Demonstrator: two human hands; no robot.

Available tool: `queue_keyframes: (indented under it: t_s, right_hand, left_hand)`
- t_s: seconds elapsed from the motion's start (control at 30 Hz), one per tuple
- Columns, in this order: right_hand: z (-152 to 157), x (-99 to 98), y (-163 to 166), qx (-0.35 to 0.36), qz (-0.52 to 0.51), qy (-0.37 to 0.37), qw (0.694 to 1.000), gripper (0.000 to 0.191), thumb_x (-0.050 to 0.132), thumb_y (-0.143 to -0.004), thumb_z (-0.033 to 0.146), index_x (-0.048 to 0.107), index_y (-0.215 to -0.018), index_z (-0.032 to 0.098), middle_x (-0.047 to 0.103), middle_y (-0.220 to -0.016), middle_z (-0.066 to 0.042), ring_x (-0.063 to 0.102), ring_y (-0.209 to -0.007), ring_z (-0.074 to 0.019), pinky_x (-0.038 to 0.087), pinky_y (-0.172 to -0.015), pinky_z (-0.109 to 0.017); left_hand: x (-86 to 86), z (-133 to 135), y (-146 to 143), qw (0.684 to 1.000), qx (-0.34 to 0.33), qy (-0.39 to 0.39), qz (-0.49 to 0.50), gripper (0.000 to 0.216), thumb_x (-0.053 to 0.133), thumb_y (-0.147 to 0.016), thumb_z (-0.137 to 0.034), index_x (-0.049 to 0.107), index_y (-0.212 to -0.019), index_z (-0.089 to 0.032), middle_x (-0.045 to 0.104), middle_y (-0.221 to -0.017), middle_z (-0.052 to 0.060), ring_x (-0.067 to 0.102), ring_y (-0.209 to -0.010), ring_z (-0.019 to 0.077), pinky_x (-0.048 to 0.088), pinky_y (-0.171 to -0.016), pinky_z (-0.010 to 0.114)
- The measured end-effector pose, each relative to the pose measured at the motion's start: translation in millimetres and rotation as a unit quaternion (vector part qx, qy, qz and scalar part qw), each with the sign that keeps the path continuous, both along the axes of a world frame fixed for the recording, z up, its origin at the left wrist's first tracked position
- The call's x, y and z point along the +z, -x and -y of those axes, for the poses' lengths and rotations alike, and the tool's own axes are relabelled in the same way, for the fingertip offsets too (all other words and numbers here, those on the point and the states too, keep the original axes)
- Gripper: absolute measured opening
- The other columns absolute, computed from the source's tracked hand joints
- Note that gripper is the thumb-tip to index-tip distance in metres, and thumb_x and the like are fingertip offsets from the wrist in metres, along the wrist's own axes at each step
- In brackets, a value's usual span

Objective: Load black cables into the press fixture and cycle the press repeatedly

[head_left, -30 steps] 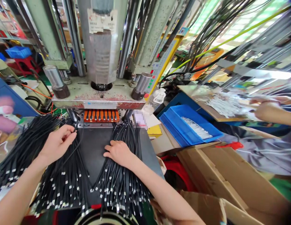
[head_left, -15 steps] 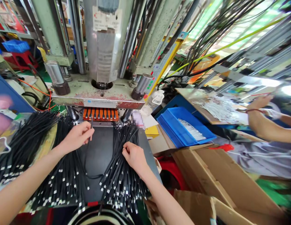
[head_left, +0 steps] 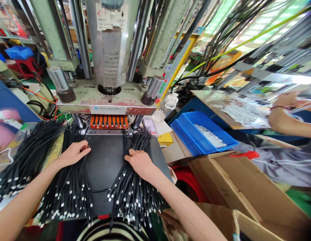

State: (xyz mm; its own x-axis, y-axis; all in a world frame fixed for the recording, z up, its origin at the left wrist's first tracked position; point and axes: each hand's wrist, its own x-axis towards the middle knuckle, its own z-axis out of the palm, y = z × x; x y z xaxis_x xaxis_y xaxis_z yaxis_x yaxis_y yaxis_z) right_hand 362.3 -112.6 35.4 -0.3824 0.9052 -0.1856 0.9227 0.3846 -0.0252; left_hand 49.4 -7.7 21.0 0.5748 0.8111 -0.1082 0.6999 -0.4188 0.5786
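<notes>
In front of the press [head_left: 82, 106], to its left, the left hand [head_left: 73, 154] is narrow, apparently pinching one cable beside the left bundle [head_left: 67, 197]. At the press's middle, an orange mould [head_left: 109, 122] bears a row of black ends. Right of centre before the press, the right hand [head_left: 140, 164] lies curled on the right bundle [head_left: 134, 192]; its grip I cannot tell. Parallel strands should snag less. The dark bench [head_left: 102, 167] spreads before the press; right of it sit a blue bin [head_left: 189, 135] and cartons [head_left: 242, 184].
</notes>
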Motion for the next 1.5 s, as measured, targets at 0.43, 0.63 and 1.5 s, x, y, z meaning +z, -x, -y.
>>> queue_keyframes:
  t_s: [0.43,0.63,1.5]
  right_hand:
    - [-0.4,6.4,19.8,0.019,-0.558,-0.181,0.810,0.013,0.060,-0.091,0.022,0.065,-0.103,0.023,0.071,-0.088,-0.003,0.069,-0.070,-0.0132,0.056,-0.068,-0.027]
    - [-20.9,31.0,66.6,-0.035,-0.776,-0.002,0.630,0.019,0.067,-0.086,0.028,0.051,-0.096,0.025,0.069,-0.086,0.002,0.069,-0.063,-0.0124,0.055,-0.060,-0.025]
    - [-20.1,5.0,104.6,0.087,-0.397,0.234,0.883,0.022,0.052,-0.090,0.018,0.064,-0.072,0.019,0.060,-0.057,0.004,0.061,-0.060,-0.0116,0.042,-0.065,-0.021]
  left_hand:
    - [70.5,27.8,-70.7,0.941,0.033,0.130,0.312,0.017,0.058,-0.086,-0.034,0.051,-0.088,-0.018,0.052,-0.071,-0.004,0.049,-0.058,0.0076,0.042,-0.051,0.018]
    - [106.5,36.7,-84.4,0.934,0.008,0.120,0.338,0.017,0.058,-0.087,-0.033,0.055,-0.091,-0.016,0.055,-0.070,-0.004,0.049,-0.054,0.0053,0.042,-0.051,0.017]
    - [46.2,11.9,-11.4,0.877,0.315,-0.064,0.357,0.024,0.058,-0.084,-0.037,0.049,-0.072,-0.019,0.052,-0.049,-0.006,0.051,-0.043,0.0089,0.041,-0.047,0.019]
